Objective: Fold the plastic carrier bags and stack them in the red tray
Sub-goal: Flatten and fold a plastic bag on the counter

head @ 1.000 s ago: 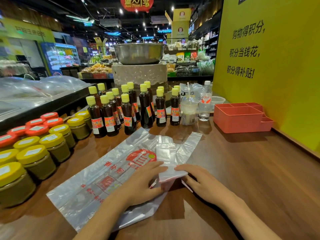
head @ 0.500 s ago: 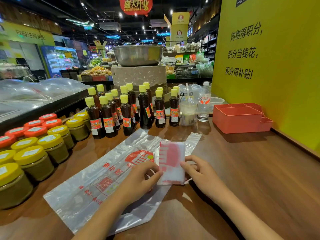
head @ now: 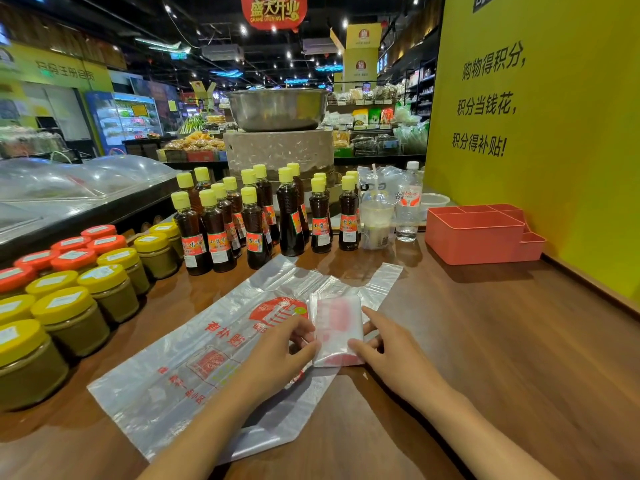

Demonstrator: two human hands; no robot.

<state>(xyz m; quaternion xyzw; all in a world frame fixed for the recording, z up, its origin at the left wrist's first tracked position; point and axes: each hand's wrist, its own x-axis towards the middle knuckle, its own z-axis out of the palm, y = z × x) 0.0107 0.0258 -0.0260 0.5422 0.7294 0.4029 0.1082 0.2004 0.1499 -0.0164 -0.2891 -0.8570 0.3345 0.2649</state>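
Observation:
A small folded packet of clear plastic bag [head: 337, 327] with red print lies on the wooden table [head: 502, 341], on top of a larger flat carrier bag [head: 194, 362] that is spread out with red lettering. My left hand [head: 280, 355] pinches the packet's left edge. Its lower right corner is held by my right hand [head: 388, 351], thumb on top. The red tray [head: 481, 233] with several compartments stands at the back right against the yellow wall, nothing visible inside it.
Dark sauce bottles [head: 256, 220] with yellow caps stand in rows behind the bags. Jars with yellow and red lids [head: 69, 289] line the left side. A drink cup [head: 375, 223] and a water bottle [head: 408, 209] stand left of the tray.
The packet was folded over once more, from pressed flat to lifted upright, and now lies flat again as a smaller packet between both hands.

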